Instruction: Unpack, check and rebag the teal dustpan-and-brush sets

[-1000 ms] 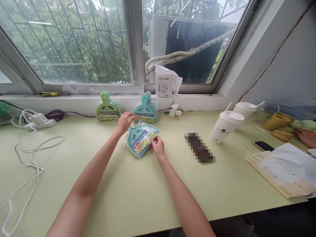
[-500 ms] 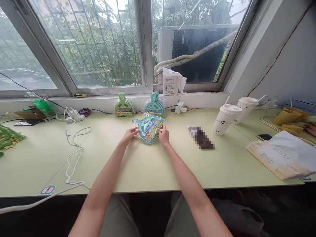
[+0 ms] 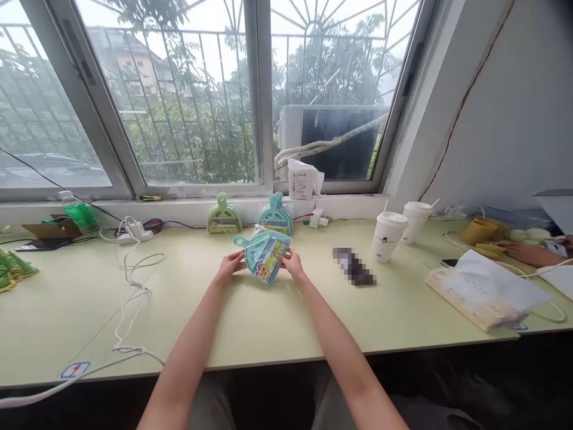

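Observation:
A teal dustpan set (image 3: 267, 255) in clear wrap, with a yellow and blue label, is held tilted above the middle of the table. My left hand (image 3: 233, 265) grips its left side below the looped handle. On the right edge my right hand (image 3: 290, 261) is closed, thumb over the front. Behind it, a stack of teal dustpans (image 3: 275, 214) leans on the wall under the window. Left of that stack, green dustpans (image 3: 223, 216) lean there too.
White cables (image 3: 134, 286) run down the left of the table. A blurred dark object (image 3: 354, 266), two lidded cups (image 3: 388, 236) and a tissue pack (image 3: 478, 292) lie to the right. Another person's hand (image 3: 532, 254) shows at the far right.
The camera view has tilted up, so the table things appear lower. The held dustpan set has turned slightly between my hands. At the far right, more of the other person's hand shows.

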`<state>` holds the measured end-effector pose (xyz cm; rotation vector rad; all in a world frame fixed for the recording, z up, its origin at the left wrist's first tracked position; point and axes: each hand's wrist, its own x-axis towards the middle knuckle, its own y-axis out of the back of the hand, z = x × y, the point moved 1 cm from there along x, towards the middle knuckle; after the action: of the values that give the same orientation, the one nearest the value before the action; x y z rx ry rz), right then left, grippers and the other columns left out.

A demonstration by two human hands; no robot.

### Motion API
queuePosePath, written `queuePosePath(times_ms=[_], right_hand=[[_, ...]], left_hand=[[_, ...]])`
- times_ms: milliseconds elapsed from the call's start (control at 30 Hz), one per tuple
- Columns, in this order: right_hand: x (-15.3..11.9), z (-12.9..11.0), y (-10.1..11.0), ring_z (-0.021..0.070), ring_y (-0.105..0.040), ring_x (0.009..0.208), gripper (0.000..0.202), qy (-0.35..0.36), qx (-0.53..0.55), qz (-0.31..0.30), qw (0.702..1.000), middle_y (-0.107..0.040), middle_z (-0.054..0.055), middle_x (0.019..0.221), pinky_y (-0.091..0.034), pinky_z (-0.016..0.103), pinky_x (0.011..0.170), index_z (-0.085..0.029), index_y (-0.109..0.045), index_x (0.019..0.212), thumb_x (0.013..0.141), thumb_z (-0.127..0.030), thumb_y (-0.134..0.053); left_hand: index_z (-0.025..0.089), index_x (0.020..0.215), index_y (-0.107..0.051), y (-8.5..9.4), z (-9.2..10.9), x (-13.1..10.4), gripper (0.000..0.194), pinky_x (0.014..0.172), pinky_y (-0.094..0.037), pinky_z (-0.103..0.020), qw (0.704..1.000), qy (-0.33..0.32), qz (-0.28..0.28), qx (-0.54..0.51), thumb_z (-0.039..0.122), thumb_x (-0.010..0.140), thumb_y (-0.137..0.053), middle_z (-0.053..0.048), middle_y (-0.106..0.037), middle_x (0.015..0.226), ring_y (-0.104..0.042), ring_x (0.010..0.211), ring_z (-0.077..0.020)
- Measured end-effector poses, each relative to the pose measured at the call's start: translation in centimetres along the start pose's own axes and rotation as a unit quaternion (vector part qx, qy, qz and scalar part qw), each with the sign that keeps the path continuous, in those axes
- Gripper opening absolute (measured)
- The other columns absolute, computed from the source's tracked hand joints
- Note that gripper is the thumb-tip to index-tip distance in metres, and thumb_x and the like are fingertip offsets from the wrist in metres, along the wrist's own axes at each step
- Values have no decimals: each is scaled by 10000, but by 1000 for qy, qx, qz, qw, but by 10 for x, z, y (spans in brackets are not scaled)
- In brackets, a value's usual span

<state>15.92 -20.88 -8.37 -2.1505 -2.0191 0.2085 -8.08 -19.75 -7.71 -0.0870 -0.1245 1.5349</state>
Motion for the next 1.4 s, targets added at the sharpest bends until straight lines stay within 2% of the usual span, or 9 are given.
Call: queuePosePath(times_ms=[133,367,500,600,667,933,1167,1300,1400], right_hand=[[-1,-4,3,161,-704,698,310,18,9,-26,999,-720,18,769,-625,306,656,-168,-584,982,714,-125,-734],[-12,-4,19,137,-688,681,236,1,70,91,993,-710,8,785,-621,311,707,-157,-581,943,748,-72,-683],[-14,-7,20,127,-683,696,201,-14,137,77,988,-704,8,784,-613,310,760,-161,-571,915,773,-48,-658],[-15,-9,13,125,-685,700,174,-20,146,43,988,-707,15,809,-610,302,761,-163,-567,922,798,-74,-651],[-15,-9,9,127,-690,692,145,-16,126,14,992,-711,21,836,-611,300,739,-161,-569,943,827,-94,-625],[-12,-6,16,203,-680,531,165,-184,-13,-47,982,-675,117,599,-588,293,539,-51,-602,910,926,-177,-497],[-6,-22,54,165,-714,758,244,-35,119,123,985,-688,99,789,-598,260,728,-128,-591,893,925,-367,-550],[-16,-19,34,187,-667,912,236,9,-142,132,981,-681,95,936,-560,317,808,-161,-629,850,946,-311,-475],[-31,-19,5,227,-536,1147,200,225,-372,100,895,-613,103,1150,-482,355,947,-196,-659,984,937,-313,-505]], left_hand=[[126,933,-663,39,10,6,335,690,-534,-319,976,-54,208,33,355,701,-739,-118,-716,832,-690,703,-198],[147,1219,-475,77,25,-34,389,942,-418,-539,793,-87,536,276,241,848,-549,-210,-599,1191,-552,1163,-316],[152,1180,-526,32,31,-35,367,997,-377,-519,826,-185,418,328,393,906,-491,-203,-550,1261,-496,1215,-322],[136,1064,-602,-19,18,-25,511,893,-476,-437,959,-127,144,209,567,928,-362,-166,-650,1040,-621,998,-274],[158,1151,-576,-46,3,-21,610,801,-518,-391,991,-59,-15,119,672,869,-409,-132,-668,1010,-650,908,-246],[151,954,-618,-22,-8,0,519,717,-500,-297,977,-93,160,105,641,809,-532,-81,-664,895,-626,824,-196],[169,980,-617,-16,1,-3,463,764,-468,-297,948,-139,224,177,577,890,-419,-77,-653,895,-600,876,-200],[164,899,-628,-45,2,-19,391,741,-435,-296,942,-141,192,237,488,908,-410,-83,-649,876,-590,858,-218],[174,954,-656,-74,4,-40,399,743,-420,-304,924,-173,144,310,460,920,-381,-88,-668,897,-598,878,-244]])
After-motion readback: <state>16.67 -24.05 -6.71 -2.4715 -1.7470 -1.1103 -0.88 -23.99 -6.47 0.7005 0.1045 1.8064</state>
